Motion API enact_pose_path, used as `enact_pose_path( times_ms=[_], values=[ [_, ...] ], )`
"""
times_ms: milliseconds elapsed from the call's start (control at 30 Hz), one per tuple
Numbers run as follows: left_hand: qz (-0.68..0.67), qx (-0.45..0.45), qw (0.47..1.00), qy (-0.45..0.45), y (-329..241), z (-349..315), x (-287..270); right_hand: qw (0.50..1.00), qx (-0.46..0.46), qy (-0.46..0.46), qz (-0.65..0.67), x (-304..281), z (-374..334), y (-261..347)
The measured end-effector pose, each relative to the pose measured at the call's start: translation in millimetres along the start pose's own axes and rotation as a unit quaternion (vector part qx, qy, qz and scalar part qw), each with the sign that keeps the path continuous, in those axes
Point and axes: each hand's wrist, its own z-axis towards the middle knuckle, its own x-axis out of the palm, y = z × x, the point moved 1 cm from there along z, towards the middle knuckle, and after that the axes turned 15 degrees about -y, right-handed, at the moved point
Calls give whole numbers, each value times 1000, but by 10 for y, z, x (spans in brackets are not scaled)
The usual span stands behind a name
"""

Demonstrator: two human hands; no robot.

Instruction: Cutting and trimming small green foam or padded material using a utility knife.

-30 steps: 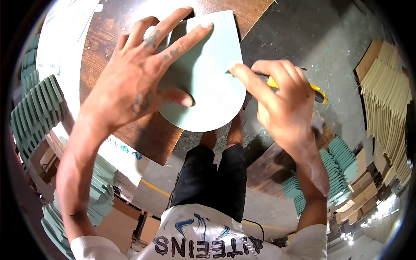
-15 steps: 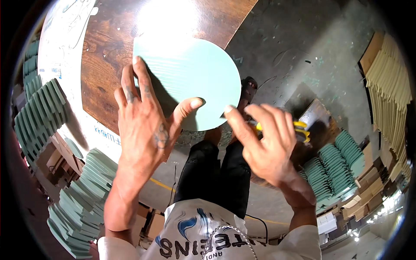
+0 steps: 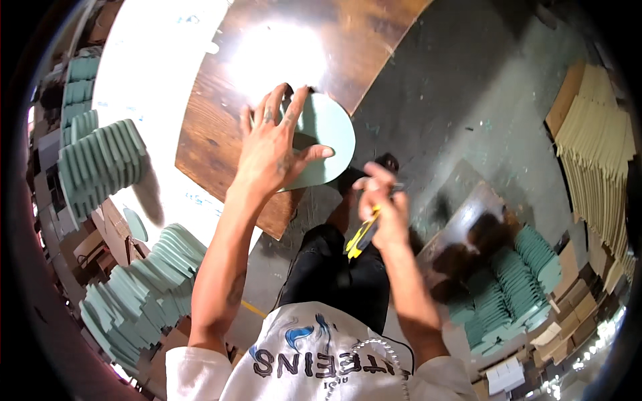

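A mint-green flat piece with a rounded right edge (image 3: 338,130) lies on the brown wooden board (image 3: 210,144), partly covered by my hand. Across its left part my left hand (image 3: 271,150) rests with fingers spread, the thumb out over the green surface. My right hand (image 3: 386,210), a little blurred, is off the board's right side, apart from the piece. It is closed around a yellow and black utility knife (image 3: 362,239), whose yellow end points down toward my legs. I cannot make out the blade.
A white table surface (image 3: 144,73) lies beneath the board. Stacked green pieces stand at left (image 3: 103,164), lower left (image 3: 144,287) and lower right (image 3: 508,287). A tall stack of yellowish sheets (image 3: 595,160) is at far right. Strong glare lights the board's far part.
My right hand has drawn back from the green piece's edge, and the knife now shows more fully. My left hand stays on the piece, which appears smaller and farther off.
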Motion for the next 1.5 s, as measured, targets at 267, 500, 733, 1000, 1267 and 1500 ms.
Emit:
enact_pose_path(
  times_ms=[267, 500, 733, 1000, 1267, 1500],
  values=[
    [-85, -151, 983, 64, -50, -134, -353, 940, -183, 10, -287, 334, -159, 113],
    [-401, 168, 900, 42, -701, -230, -1990, 763, -361, 208, -494, 775, -1450, 1716],
    [-382, 148, 911, -57, -889, -272, -2536, 744, -422, 156, -494, 912, -2008, 2162],
    [-578, -113, 799, -122, -1061, -313, -2712, 834, -409, 141, -342, 803, -2148, 2595],
    [-733, -227, 595, -240, -1301, -256, -2718, 903, -355, 114, -215, 952, -2110, 2858],
    [-719, -258, 619, -182, -1263, -609, -2451, 932, -335, 75, -118, 1132, -1958, 3073]
  ],
)
